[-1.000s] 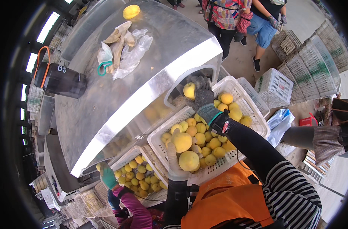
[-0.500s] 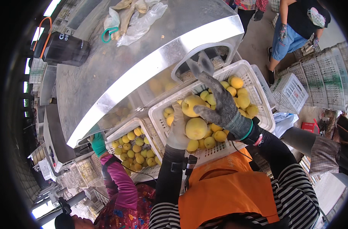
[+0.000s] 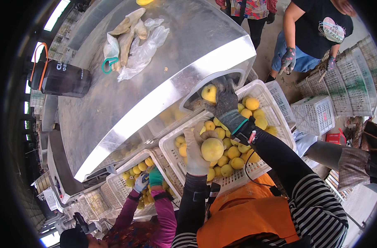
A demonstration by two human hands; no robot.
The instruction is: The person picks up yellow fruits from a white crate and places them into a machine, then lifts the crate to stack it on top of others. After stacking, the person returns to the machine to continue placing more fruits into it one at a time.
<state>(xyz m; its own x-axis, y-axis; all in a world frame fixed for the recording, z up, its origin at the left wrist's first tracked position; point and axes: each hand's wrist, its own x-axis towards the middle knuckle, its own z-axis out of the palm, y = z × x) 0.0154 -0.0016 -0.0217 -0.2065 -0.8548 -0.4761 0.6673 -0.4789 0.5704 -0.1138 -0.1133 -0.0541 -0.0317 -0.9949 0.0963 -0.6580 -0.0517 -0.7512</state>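
Observation:
My left hand (image 3: 193,152), in a pale glove, is closed round a large yellow peach (image 3: 212,149) above a white crate (image 3: 291,145) of yellow peaches. At the rounded opening (image 3: 192,100) in the metal table's side, my right hand (image 3: 224,99) wears a dark grey glove with a green cuff. A second yellow peach (image 3: 209,93) sits between its thumb and fingers; part of the grip is hidden. More peaches (image 3: 233,163) lie in the crate under both hands.
On the metal table (image 3: 163,49) lie crumpled gloves and a plastic bag (image 3: 145,51), with a black bottle (image 3: 66,78) at left. A co-worker's gloved hands (image 3: 155,177) reach into another peach crate. Other people stand at upper right beside stacked crates (image 3: 337,82).
My right hand has moved from beside my left hand up to the table opening, with a peach at its fingers. The co-worker's hands have moved into the left crate.

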